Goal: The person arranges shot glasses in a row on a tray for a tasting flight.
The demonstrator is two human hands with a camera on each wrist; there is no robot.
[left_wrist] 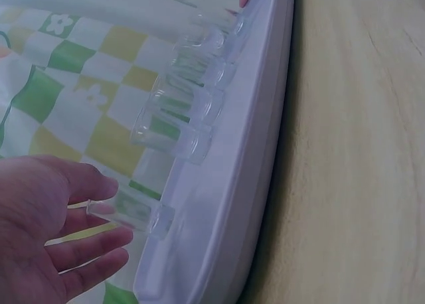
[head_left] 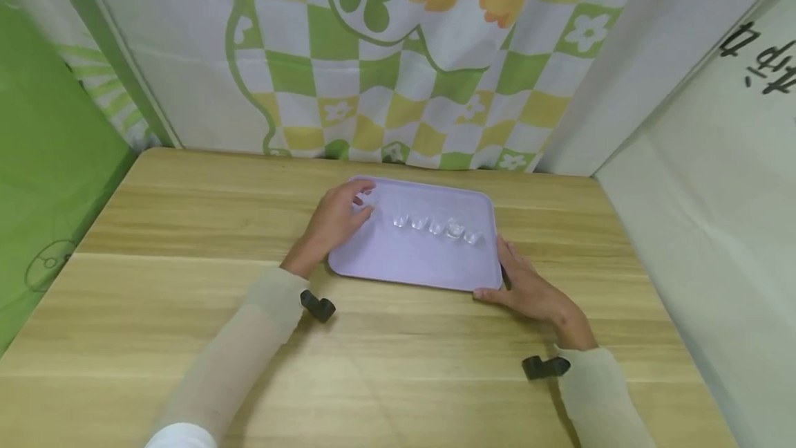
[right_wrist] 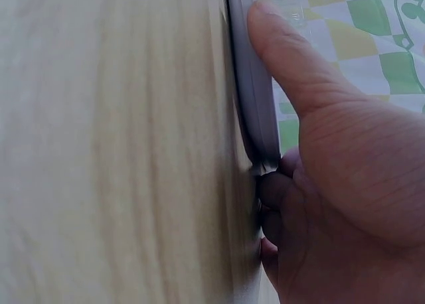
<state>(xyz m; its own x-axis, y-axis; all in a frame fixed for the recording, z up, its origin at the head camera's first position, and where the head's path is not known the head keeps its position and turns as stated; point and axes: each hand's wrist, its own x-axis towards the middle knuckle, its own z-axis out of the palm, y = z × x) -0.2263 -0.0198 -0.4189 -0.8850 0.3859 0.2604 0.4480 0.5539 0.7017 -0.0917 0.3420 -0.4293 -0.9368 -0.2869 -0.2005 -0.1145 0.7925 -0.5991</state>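
A pale purple tray (head_left: 398,260) lies on the table and bears several small clear glasses. Most stand in a slanting row, with one glass (head_left: 455,230) near its right end. At the tray's left end, apart from the row, my left hand (head_left: 338,220) has thumb and index finger around the rim of another clear glass (left_wrist: 133,212). That glass's base meets the tray, and the other fingers are loosely bent. My right hand (head_left: 528,289) grips the tray's near right corner, thumb along the front edge and fingers against the right side.
The wooden table (head_left: 398,379) extends around the tray. Behind it hangs a checked, flowered curtain (head_left: 398,88). A white wall panel (head_left: 703,227) rises on the right, and a green panel (head_left: 50,157) stands on the left.
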